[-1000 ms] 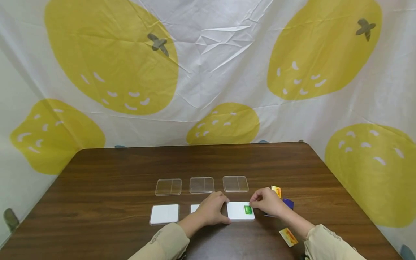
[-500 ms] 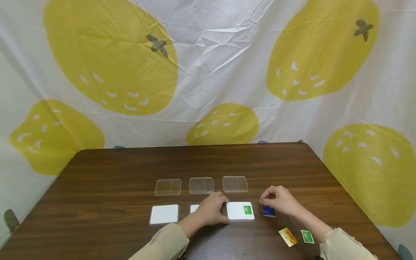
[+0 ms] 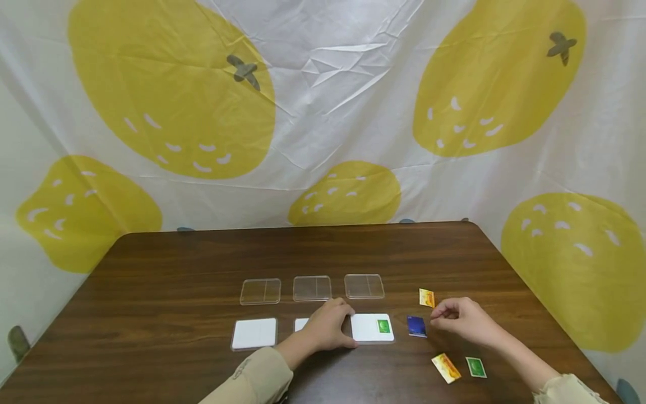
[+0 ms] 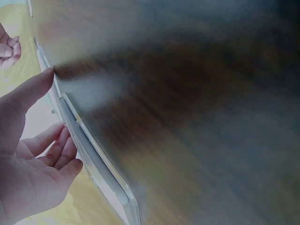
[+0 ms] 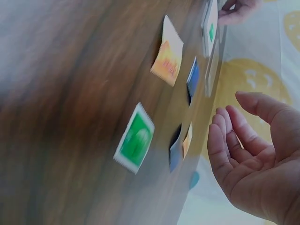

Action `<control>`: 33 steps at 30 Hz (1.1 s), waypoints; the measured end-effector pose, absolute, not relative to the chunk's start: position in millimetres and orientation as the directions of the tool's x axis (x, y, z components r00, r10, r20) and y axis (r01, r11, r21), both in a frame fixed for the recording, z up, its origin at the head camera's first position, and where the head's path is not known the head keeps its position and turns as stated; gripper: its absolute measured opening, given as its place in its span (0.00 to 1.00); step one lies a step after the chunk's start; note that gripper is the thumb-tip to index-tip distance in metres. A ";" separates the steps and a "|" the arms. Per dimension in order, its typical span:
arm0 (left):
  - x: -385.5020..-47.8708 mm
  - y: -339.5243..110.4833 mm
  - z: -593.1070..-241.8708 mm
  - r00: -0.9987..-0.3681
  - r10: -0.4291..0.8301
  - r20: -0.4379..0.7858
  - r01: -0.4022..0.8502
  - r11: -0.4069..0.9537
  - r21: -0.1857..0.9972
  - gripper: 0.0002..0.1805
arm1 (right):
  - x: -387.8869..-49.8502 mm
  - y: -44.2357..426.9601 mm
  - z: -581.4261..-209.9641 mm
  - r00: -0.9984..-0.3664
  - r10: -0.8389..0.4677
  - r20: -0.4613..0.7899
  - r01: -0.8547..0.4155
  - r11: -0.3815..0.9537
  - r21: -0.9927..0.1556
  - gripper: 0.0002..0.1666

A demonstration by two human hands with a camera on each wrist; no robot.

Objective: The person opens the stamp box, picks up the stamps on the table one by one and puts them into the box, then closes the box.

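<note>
My left hand (image 3: pixel 329 325) holds the left end of a clear plastic case with a white insert (image 3: pixel 364 322), thumb at the near corner and forefinger at the far one. On this insert's right side lies a green stamp (image 3: pixel 383 326). To the right, my right hand (image 3: pixel 469 320) hovers over the table, its thumb and fingers apart with nothing between them in the right wrist view. Near it lie a blue stamp (image 3: pixel 416 326), two orange stamps (image 3: pixel 426 298) and a loose green stamp (image 5: pixel 135 139). A second blue stamp (image 5: pixel 175 149) shows only in the right wrist view.
Three clear lids (image 3: pixel 312 288) lie in a row behind the cases. At left is another white-filled case (image 3: pixel 254 334); the middle one (image 3: pixel 301 323) is mostly hidden by my left hand. A lemon-print cloth (image 3: pixel 348 129) hangs behind the brown table (image 3: pixel 166 269).
My right hand has drawn away rightward from the case, uncovering the blue stamp, the far orange stamp and the loose green stamp. My left hand stays in place.
</note>
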State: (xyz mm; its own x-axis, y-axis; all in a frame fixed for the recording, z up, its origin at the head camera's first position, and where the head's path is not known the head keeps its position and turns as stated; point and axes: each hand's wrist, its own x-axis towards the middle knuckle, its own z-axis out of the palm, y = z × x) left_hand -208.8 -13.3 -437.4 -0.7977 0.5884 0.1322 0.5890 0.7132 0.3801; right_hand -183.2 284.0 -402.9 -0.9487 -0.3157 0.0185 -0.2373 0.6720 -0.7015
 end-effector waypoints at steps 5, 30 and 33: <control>-209.3 -13.6 -437.7 -0.799 0.587 0.131 0.588 0.717 0.375 0.29 | -177.7 300.6 -403.9 -0.947 -0.321 0.020 -0.247 0.687 -0.684 0.07; -207.8 -13.7 -436.6 -0.800 0.588 0.118 0.585 0.719 0.375 0.29 | -138.7 357.1 -428.1 -0.888 -0.458 -0.038 -0.312 0.662 -0.682 0.18; -207.2 -13.3 -436.1 -0.799 0.589 0.124 0.587 0.717 0.376 0.29 | -137.3 357.3 -429.9 -0.896 -0.444 -0.027 -0.314 0.673 -0.670 0.16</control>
